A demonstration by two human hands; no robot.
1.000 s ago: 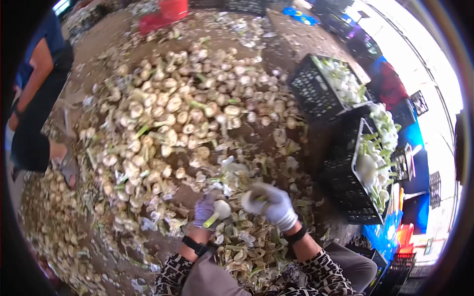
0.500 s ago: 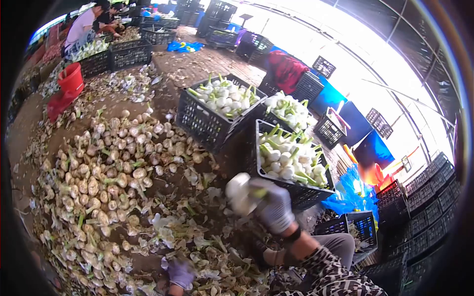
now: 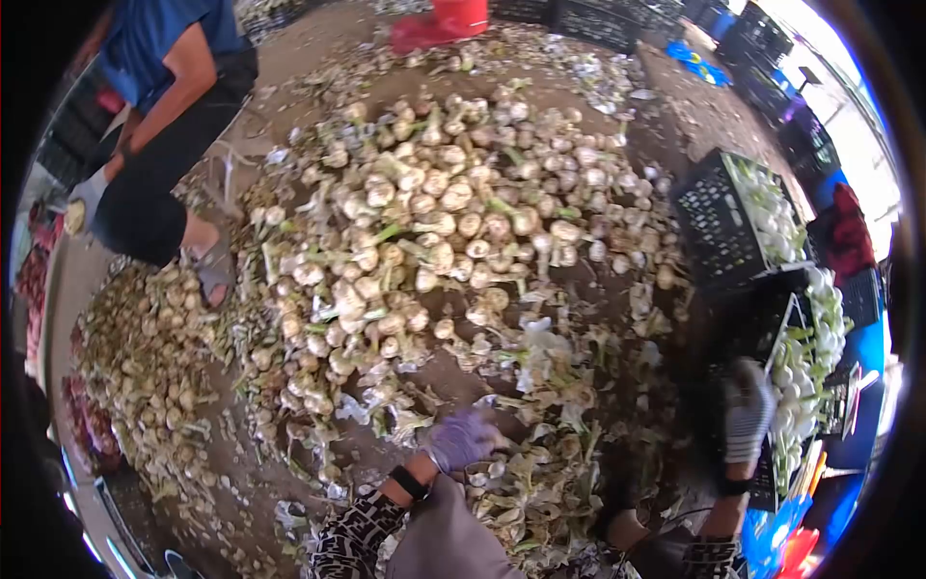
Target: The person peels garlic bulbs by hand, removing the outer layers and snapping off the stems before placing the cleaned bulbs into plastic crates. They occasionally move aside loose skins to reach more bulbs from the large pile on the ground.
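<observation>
My left hand, in a purple glove, is low over the litter of garlic skins. A small pale piece shows at its fingertips; blur hides whether the fingers grip it. To the right, my right hand, in a grey-and-white striped glove, is smeared by motion beside a black crate of trimmed white garlic. Its fingers, and anything in them, cannot be made out. Ahead of my left hand spreads a large heap of untrimmed garlic bulbs, some with green stems.
Another person sits at the upper left, one gloved hand low beside a bulb. A second black crate of white garlic stands at the right. A red bucket is at the back. A smaller garlic pile lies left.
My view has swung left and down, bringing the other person into sight. My right hand, earlier with a white garlic bulb in front of the crate, is now at the crate's side.
</observation>
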